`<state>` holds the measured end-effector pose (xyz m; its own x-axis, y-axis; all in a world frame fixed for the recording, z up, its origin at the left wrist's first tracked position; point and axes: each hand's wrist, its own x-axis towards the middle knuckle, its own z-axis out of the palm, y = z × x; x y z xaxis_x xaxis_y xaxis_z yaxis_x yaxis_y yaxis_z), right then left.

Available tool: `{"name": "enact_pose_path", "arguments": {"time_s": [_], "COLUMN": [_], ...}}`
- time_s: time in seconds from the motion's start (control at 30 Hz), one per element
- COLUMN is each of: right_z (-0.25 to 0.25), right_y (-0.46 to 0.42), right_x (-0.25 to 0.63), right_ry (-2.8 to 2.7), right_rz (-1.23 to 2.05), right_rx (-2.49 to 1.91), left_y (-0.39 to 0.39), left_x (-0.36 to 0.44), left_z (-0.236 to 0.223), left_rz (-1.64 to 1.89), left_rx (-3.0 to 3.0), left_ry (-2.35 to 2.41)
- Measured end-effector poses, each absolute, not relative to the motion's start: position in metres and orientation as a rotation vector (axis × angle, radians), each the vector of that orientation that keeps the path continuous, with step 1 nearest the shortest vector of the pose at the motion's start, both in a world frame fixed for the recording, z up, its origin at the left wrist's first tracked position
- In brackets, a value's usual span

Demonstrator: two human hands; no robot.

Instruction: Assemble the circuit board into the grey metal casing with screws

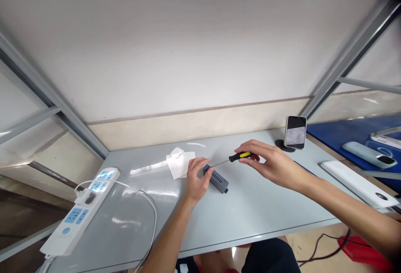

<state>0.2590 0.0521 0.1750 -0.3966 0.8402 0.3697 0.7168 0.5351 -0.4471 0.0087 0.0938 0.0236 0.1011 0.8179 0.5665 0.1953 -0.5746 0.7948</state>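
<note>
On the grey table lies a dark grey, slotted rectangular device whose exact kind I cannot make out. My left hand is closed around its far left end, thumb on one side and fingers on the other. In my right hand is a screwdriver with a black and yellow handle, pinched between thumb and fingers. Its thin shaft slants down to the left, and the tip meets the device's end beside my left thumb. Fingers partly hide the contact point.
White paper with a small white item lies behind my left hand. A power strip with a white cable is at the left. A small screen on a stand stands at the back right, near a long white case.
</note>
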Motion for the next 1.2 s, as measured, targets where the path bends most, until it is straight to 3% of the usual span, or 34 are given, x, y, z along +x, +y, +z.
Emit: {"name": "enact_pose_path", "arguments": {"time_s": [0.3, 1.2], "right_z": [0.182, 0.178], "right_y": [0.055, 0.086], "right_x": [0.259, 0.212], "right_ry": [-2.149, -2.158], "right_rz": [0.186, 0.400], "right_rx": [-1.287, -1.217], "left_y": [0.077, 0.079], "left_x": [0.033, 0.036], "left_z": [0.006, 0.014], "left_rz": [1.310, 1.154], "left_rx": [1.549, 1.241], "left_ry": [1.103, 0.913]}}
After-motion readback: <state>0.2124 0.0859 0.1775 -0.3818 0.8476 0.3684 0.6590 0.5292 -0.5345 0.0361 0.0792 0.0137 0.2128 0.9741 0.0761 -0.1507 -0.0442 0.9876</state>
